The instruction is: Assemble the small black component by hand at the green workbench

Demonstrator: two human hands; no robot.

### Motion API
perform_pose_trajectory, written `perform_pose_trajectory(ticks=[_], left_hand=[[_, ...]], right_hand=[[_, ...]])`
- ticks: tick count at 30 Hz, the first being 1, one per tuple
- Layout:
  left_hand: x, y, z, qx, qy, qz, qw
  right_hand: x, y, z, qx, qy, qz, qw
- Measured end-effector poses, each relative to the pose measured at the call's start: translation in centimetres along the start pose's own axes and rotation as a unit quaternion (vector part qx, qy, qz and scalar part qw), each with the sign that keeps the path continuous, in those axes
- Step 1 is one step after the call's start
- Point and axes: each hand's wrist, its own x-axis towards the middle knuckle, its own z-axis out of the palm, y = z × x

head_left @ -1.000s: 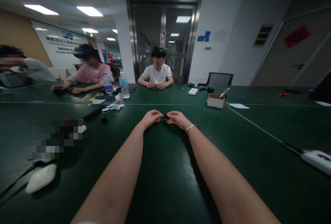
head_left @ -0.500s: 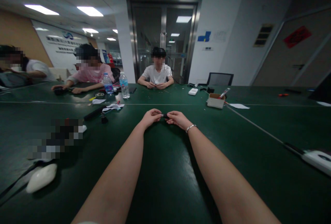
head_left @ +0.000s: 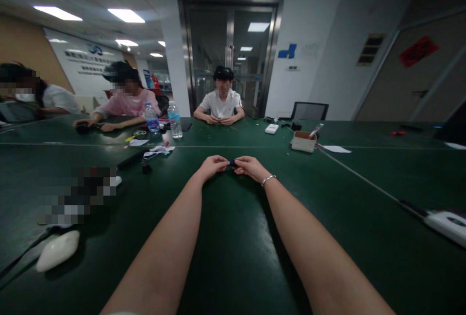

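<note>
A small black object with a light-coloured left end is held between my two hands, above the green table. My left hand pinches its light left end between thumb and fingers. The black right end is gripped by the fingertips of my right hand, which has a silver bracelet at the wrist. What the small object is cannot be made out.
Two plastic bottles stand at the back left, near papers and a black clip. A small box holds a pen-like item. A white object lies front left. Three people sit across the table.
My left hand has shifted very slightly, and less of the light end shows between my hands. My right hand has stayed in place.
</note>
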Motion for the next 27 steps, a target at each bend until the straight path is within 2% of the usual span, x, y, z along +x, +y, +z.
perform_pose_trajectory(ticks=[5, 16, 21, 27], left_hand=[[0.22, -0.30, 0.01, 0.000, 0.015, 0.015, 1.000], [0.03, 0.09, 0.07, 0.016, -0.007, -0.006, 1.000], [0.33, -0.36, -0.04, 0.004, -0.001, -0.004, 1.000], [0.38, -0.70, -0.11, -0.002, 0.022, 0.025, 0.999]], right_hand=[[0.08, 0.05, -0.06, -0.003, 0.002, 0.003, 1.000], [-0.02, 0.03, -0.04, 0.001, 0.000, -0.001, 1.000], [-0.13, 0.01, -0.06, 0.002, -0.001, -0.004, 1.000], [-0.08, 0.05, -0.07, -0.001, 0.002, -0.005, 1.000]])
